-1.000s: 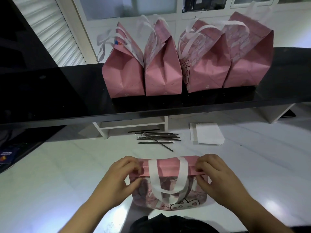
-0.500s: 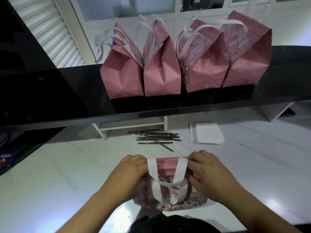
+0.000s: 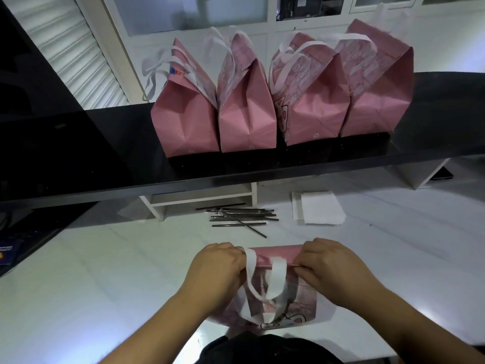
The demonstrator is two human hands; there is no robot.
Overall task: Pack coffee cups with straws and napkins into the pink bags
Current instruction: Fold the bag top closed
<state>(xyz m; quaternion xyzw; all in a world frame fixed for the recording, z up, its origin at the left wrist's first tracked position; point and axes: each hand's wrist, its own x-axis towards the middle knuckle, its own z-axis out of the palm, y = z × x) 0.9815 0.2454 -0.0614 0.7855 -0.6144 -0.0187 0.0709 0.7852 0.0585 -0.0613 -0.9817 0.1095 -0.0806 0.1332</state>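
Note:
A pink bag (image 3: 275,254) with white handles and a cartoon print stands on the white table's near edge. My left hand (image 3: 217,266) grips its top rim on the left and my right hand (image 3: 328,266) grips the rim on the right, pinching the mouth together. Several dark straws (image 3: 241,218) lie in a loose pile farther back. To the right of the pile lies a stack of white napkins (image 3: 319,207). Several pink bags (image 3: 246,109) stand in a row on the black shelf (image 3: 105,158). No coffee cup is visible.
The black shelf overhangs the back of the white table (image 3: 78,285). White shelf supports (image 3: 199,198) stand under it behind the straws. A dark cloth shape (image 3: 262,348) sits at the bottom edge, in front of the bag.
My hands have drawn closer together along the bag's top rim, squeezing the mouth narrower. The bag's top has dropped a little toward me.

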